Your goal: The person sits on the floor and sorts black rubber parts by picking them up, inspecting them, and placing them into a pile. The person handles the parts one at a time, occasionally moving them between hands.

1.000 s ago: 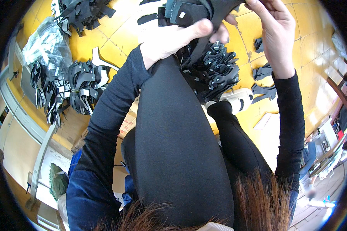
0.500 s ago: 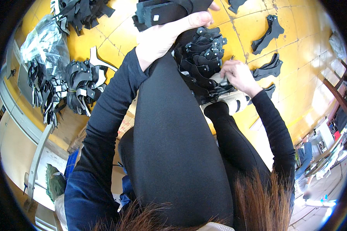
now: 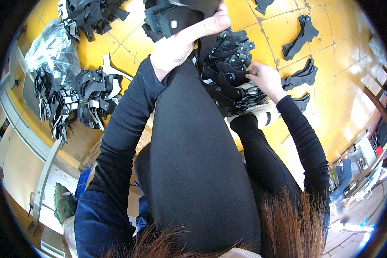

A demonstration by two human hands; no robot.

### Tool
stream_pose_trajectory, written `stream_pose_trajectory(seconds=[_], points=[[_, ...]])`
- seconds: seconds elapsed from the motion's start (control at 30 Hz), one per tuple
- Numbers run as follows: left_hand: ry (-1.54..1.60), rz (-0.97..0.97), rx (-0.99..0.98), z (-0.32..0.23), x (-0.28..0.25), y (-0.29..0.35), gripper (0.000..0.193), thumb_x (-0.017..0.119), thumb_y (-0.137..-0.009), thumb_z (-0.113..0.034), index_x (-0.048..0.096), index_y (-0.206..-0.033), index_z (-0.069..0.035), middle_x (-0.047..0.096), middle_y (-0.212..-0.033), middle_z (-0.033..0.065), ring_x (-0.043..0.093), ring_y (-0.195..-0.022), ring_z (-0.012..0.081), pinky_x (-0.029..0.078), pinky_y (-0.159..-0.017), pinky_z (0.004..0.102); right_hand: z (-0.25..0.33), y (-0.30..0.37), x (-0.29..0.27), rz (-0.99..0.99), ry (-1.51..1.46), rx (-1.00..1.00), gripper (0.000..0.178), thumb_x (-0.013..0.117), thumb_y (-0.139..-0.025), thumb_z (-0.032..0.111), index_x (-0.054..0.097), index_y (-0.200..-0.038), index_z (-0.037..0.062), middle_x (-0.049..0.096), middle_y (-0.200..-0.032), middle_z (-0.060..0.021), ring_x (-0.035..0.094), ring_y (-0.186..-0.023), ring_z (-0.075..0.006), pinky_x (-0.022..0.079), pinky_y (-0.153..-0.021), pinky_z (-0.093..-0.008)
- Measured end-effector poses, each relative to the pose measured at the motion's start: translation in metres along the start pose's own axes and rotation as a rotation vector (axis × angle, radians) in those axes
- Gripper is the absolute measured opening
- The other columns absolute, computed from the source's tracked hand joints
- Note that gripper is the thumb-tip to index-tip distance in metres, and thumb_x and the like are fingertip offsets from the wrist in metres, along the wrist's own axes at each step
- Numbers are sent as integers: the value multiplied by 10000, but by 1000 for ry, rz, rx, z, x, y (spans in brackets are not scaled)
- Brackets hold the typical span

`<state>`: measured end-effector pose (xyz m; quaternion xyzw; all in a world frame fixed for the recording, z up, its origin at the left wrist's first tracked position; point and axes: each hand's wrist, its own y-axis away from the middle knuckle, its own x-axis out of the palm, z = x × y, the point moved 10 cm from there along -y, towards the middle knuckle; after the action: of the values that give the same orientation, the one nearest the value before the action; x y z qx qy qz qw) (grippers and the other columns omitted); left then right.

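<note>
At the top, a stack of black cut pieces (image 3: 176, 19) with a small white sticker lies in my left hand (image 3: 182, 41), whose thumb and fingers are closed around it. Below and to the right of it, a heap of black cut pieces (image 3: 228, 64) with small white stickers spreads over the floor beside my knee. My right hand (image 3: 266, 79) is at the right edge of this heap, thumb and fingertips pinched together. A small dark bit shows at the fingertips; whether it belongs to one of the pieces I cannot tell.
Several small black stacks (image 3: 301, 36) lie on the yellow tiled floor (image 3: 266, 41) at right. Black and white bundles (image 3: 92, 94) and a clear plastic bag (image 3: 51, 51) are at left. My white shoe (image 3: 262, 115) touches the heap's near side. Another person (image 3: 343, 176) is far right.
My right hand has shifted slightly up, and its fingers have come together at the heap's edge. My left hand and its stack have moved slightly left and tilted.
</note>
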<state>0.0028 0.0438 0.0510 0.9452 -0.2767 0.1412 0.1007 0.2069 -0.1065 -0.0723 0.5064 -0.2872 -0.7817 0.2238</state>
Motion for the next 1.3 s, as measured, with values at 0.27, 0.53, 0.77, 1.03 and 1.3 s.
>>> stream_pose_trajectory(seconds=[0.27, 0.53, 0.77, 1.03, 1.3], points=[[215, -185, -432, 27, 2, 2, 182, 713, -907, -76, 646, -1075, -59, 643, -1021, 11, 593, -968, 99, 466, -908, 256, 27, 12, -1, 124, -101, -233, 191, 704, -839, 241, 605, -932, 107, 686, -864, -76, 684, -831, -291, 512, -703, -392], [26, 10, -225, 25, 4, -3, 214, 720, -908, -98, 644, -1102, -49, 642, -1004, 6, 596, -957, 94, 477, -880, 258, 26, 13, 6, 140, -131, -279, 223, 696, -844, 247, 708, -1040, 142, 688, -899, -44, 687, -854, -262, 530, -744, -374], [58, -20, -247, 25, 3, -1, 233, 725, -906, -102, 645, -1117, -44, 648, -1011, 10, 604, -961, 99, 482, -878, 257, 39, 20, -1, 51, -81, -433, 167, 704, -839, 230, 702, -956, 110, 637, -1067, -12, 675, -903, -243, 530, -760, -354], [9, -69, -162, 21, -2, -10, 334, 771, -848, -30, 643, -1155, -44, 663, -1054, 23, 622, -1006, 117, 498, -929, 283, 42, 16, -7, -10, -60, -413, 141, 702, -834, 187, 660, -934, 97, 585, -1125, -18, 664, -913, -255, 526, -763, -374], [133, -122, -237, 21, 2, -3, 376, 765, -847, -12, 634, -1198, -46, 658, -1086, 41, 626, -1017, 130, 504, -940, 291, 41, 9, 1, 110, -172, -409, 239, 719, -823, 148, 622, -1035, 94, 565, -998, -55, 641, -880, -278, 512, -765, -372]])
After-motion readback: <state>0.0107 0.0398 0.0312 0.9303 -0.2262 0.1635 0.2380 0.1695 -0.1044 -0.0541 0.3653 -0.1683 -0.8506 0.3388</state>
